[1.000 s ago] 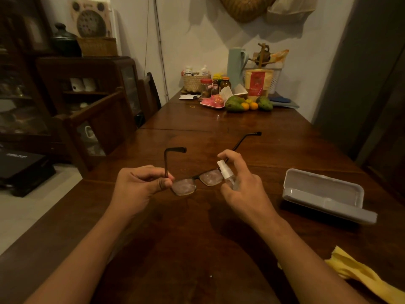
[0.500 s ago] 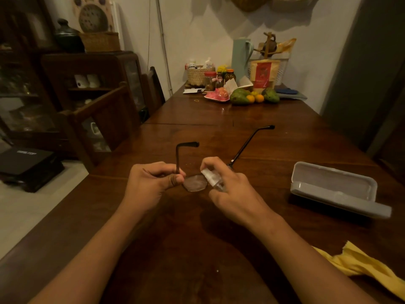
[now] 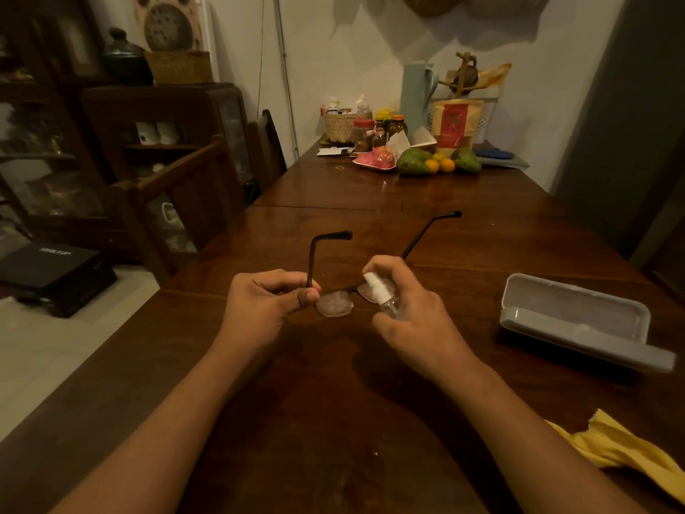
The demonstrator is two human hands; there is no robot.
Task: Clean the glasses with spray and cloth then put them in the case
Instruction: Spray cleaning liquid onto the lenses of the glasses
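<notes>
Compared with half a second ago, right hand (image 3: 415, 320) is tilting the spray (image 3: 381, 296) upright, fingers wrapping it, beside glasses (image 3: 335, 304) that left hand (image 3: 265, 309) is pinching above the table (image 3: 333, 421). Case (image 3: 578, 320) is lying open; cloth (image 3: 630, 454) near right.

Two bare forearms — no sleeves, rings or watch visible.

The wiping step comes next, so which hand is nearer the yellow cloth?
Right. The right hand, holding the spray bottle at the glasses, is on the same side as the yellow cloth. The left hand pinches the frame farther away.
</notes>
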